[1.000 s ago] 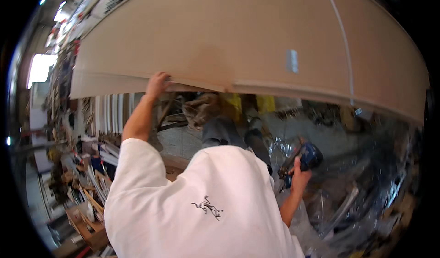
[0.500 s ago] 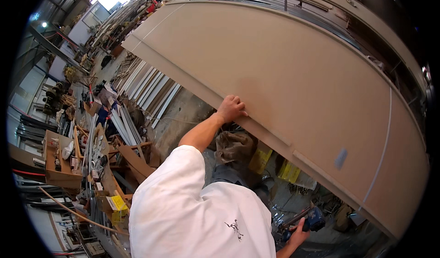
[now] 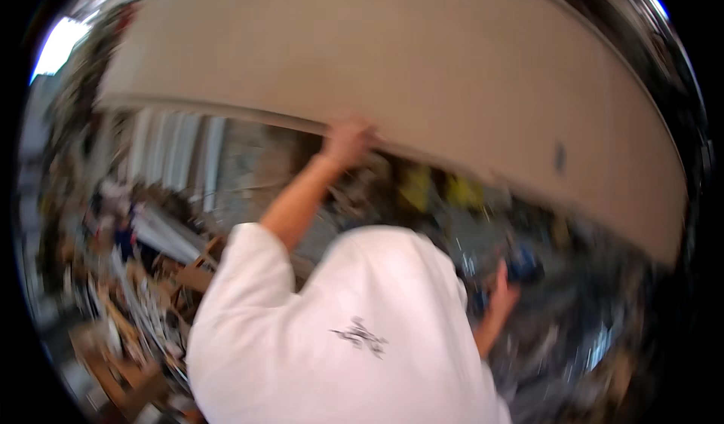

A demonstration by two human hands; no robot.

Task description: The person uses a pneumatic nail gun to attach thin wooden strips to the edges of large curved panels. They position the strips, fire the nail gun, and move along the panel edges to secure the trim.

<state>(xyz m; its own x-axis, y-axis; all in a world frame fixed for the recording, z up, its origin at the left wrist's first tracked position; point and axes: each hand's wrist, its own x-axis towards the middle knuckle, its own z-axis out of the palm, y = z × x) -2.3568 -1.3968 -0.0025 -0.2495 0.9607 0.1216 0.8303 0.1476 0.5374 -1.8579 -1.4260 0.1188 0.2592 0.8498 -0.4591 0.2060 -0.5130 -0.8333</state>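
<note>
A large tan board (image 3: 422, 62) stretches across the far side of the view. My left hand (image 3: 351, 139) is closed on its near edge, with the fingers over the top. Lower right, beside my body, my right hand (image 3: 503, 294) is wrapped round a blue and dark hand-held power tool (image 3: 523, 264). Blur hides the tool's exact kind and much of the grip. A small grey-blue smudge (image 3: 559, 159) marks the board's right part.
Below the board are yellow packages (image 3: 461, 192) on the cluttered floor. Pale strips (image 3: 177, 153) lie on the left, above piled scraps and a brown open box (image 3: 117, 364). Dark, shiny sheeting (image 3: 558, 333) spreads at lower right.
The whole view has swung and blurred, so the board's near edge looks more level. My left hand remains on that edge. The power tool stays in my right hand.
</note>
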